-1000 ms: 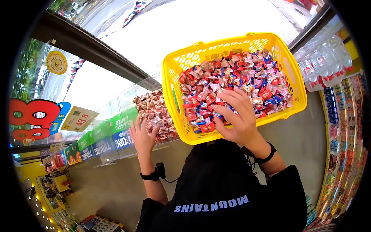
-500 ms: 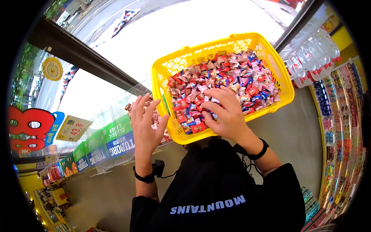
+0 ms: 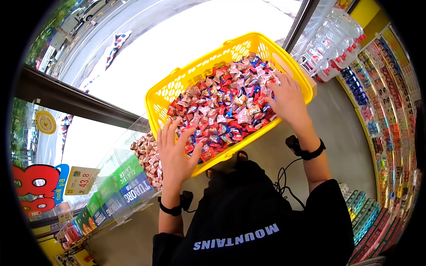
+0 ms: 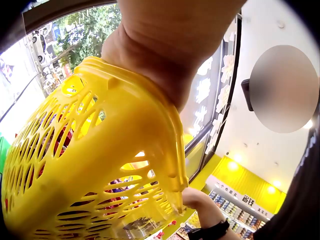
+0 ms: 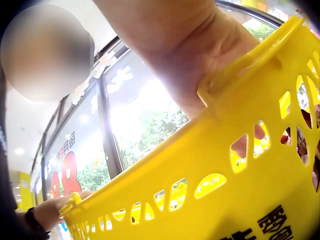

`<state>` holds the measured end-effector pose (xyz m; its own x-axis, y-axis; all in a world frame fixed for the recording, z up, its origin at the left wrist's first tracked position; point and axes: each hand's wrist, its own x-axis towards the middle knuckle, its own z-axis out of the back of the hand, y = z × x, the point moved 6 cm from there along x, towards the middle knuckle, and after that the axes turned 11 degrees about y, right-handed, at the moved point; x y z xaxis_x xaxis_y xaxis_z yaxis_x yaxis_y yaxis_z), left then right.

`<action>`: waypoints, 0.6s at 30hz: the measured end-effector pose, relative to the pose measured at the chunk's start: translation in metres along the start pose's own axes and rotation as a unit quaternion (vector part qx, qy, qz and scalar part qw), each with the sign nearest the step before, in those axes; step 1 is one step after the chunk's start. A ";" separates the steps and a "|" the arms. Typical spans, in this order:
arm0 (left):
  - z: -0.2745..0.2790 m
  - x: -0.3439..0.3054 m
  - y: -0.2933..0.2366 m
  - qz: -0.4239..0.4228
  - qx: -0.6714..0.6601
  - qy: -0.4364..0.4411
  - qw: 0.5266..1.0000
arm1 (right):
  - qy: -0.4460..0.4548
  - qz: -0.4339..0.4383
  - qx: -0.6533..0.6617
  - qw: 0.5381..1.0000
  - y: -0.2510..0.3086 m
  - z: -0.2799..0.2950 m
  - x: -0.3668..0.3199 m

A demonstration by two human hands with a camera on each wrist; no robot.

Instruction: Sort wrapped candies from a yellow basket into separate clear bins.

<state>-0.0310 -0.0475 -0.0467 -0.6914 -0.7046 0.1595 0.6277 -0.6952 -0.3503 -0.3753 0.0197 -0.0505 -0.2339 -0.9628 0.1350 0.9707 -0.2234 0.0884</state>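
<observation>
A yellow plastic basket point(image 3: 259, 133) with slotted walls is filled with small wrapped candies point(image 3: 222, 104) in red, pink and blue. Spread fingers of the left hand point(image 3: 175, 150) reach over its near left corner, touching or just above the candies. The right hand point(image 3: 288, 99) lies over the right end, its fingertips at the candies. In the left wrist view the basket wall point(image 4: 100, 160) stands below the left wrist point(image 4: 160, 55); the fingers are hidden behind it. The right wrist view shows the right wrist point(image 5: 185, 55) crossing the basket rim, its fingers mostly hidden.
Left of the basket, a clear-walled bin holds brown-pink candies point(image 3: 148, 155). Green and blue drink boxes point(image 3: 135, 186) stand beside it, near a price sign point(image 3: 82, 181). Bottled water packs point(image 3: 330, 44) and snack shelves point(image 3: 377, 111) are at right. A window runs behind.
The left hand has moved from the candy bin to the basket's left corner. The right hand has shifted to the basket's right end. The basket now appears farther left and more tilted in view.
</observation>
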 end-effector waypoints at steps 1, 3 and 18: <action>0.000 -0.001 0.000 0.004 0.003 0.001 1.000 | 0.009 -0.006 -0.005 1.000 -0.005 -0.003 0.002; 0.000 -0.001 0.000 0.011 0.005 0.001 1.000 | 0.021 -0.021 -0.021 0.999 -0.011 -0.009 0.007; 0.000 -0.003 0.001 0.020 -0.010 -0.003 1.000 | -0.117 0.118 0.064 0.984 0.037 0.030 -0.004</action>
<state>-0.0286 -0.0465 -0.0480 -0.6631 -0.7331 0.1512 0.6481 -0.6633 -0.3743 -0.3405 0.0198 -0.0179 -0.0241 -0.9206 0.3897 0.9882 0.0371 0.1487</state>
